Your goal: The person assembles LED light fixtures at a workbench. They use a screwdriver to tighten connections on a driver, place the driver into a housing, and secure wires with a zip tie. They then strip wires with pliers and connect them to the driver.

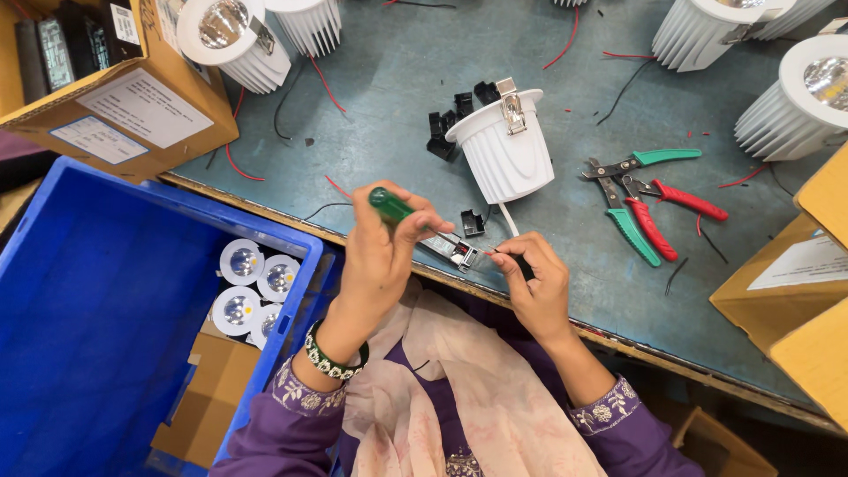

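- Centrally, a small connector block (pixel 459 253) is seen at the near table edge, between the two hands and just below a white downlight (pixel 508 146).
- A screwdriver (pixel 393 208) with a green handle is gripped in the left hand (pixel 380 256), fingers curled shut around it; its shaft is angled toward the connector.
- The right hand (pixel 534 287) is closed in a pinch on thin wires (pixel 511 256) at the connector's right side; a white lead runs from there up to the downlight.
- The downlight is stood on the blue-grey table (pixel 397 79), with a metal spring clip on its rim.
- Black clips (pixel 455 119) are scattered just left of the downlight; one more lies near the connector.
- Two cutters, one green-handled (pixel 632 190) and one red-handled (pixel 667 208), are laid crossed to the right, well apart from the hands.
- More finned white lamps (pixel 243 40) are placed along the far edge, with red and black wire scraps between them.
- A blue crate (pixel 106 309) is set at the left, below the table edge; small round lamps (pixel 252 283) are visible beside its wall.
- Cardboard boxes (pixel 124 97) are stood at the left and right margins.
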